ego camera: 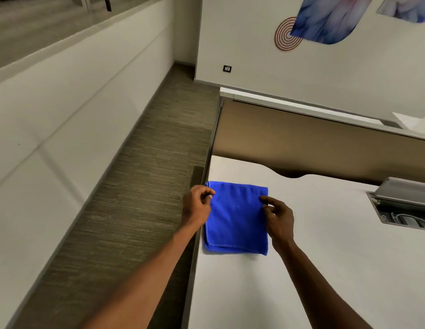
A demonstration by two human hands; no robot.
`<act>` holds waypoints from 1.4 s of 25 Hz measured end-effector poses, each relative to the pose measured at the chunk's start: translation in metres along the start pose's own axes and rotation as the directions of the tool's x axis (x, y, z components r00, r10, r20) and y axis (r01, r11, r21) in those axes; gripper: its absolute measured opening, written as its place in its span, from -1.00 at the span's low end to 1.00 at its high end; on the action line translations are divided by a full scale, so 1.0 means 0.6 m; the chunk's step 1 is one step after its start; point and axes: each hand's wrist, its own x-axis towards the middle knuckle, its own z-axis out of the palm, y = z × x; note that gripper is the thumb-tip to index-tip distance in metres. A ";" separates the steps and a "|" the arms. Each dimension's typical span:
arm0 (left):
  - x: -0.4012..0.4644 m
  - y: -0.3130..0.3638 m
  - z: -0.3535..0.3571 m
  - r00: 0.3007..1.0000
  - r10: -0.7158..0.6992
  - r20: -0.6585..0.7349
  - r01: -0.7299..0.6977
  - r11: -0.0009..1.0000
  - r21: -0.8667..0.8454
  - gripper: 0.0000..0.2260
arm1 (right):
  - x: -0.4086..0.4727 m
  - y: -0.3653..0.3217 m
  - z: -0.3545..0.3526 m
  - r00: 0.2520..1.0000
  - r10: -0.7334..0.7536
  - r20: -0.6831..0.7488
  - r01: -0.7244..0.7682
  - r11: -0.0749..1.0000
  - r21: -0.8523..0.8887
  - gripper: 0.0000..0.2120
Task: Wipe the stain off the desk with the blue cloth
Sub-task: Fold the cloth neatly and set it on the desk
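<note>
A folded blue cloth (237,222) lies flat on the white desk (325,257), close to the desk's left edge. My left hand (197,207) is at the cloth's far left corner, fingers curled and pinching its edge. My right hand (279,222) is at the cloth's right edge, with thumb and fingertips closed on the upper part of that edge. No stain shows on the part of the desk that I see.
A brown partition panel (325,143) stands along the desk's far side. An open grey cable box (406,205) with wires is set into the desk at the right. Carpeted floor (140,186) runs to the left of the desk edge.
</note>
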 end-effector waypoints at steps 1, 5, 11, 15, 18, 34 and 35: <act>0.027 0.002 0.002 0.999 0.031 0.016 -0.032 0.999 0.020 -0.82 | 0.021 -0.007 0.010 1.000 -0.028 0.006 0.028 1.000 -0.005 -0.72; 0.132 0.000 0.013 0.980 0.146 0.138 -0.171 0.966 0.192 -0.73 | 0.109 -0.028 0.047 0.986 -0.141 0.093 0.157 0.965 -0.210 -0.61; 0.218 -0.006 0.046 0.952 0.026 0.306 -0.119 0.950 0.289 -0.47 | 0.204 -0.011 0.082 0.943 -0.131 0.305 0.268 0.842 -0.468 -0.20; 0.200 -0.046 0.083 0.874 0.040 0.483 -0.308 0.816 0.490 -0.38 | 0.216 0.029 0.087 0.907 -0.129 0.400 0.374 0.684 -0.627 -0.13; 0.160 -0.076 0.110 0.842 0.082 0.534 -0.434 0.690 0.579 -0.43 | 0.189 0.071 0.096 0.816 -0.199 0.543 0.558 0.519 -0.647 -0.26; 0.097 -0.052 0.118 0.830 0.000 0.558 -0.475 0.525 0.706 -0.37 | 0.149 0.081 0.062 0.775 -0.101 0.624 0.609 0.383 -0.694 -0.28; 0.093 -0.041 0.106 0.835 -0.008 0.550 -0.462 0.532 0.709 -0.36 | 0.143 0.067 0.053 0.787 -0.110 0.607 0.593 0.404 -0.696 -0.26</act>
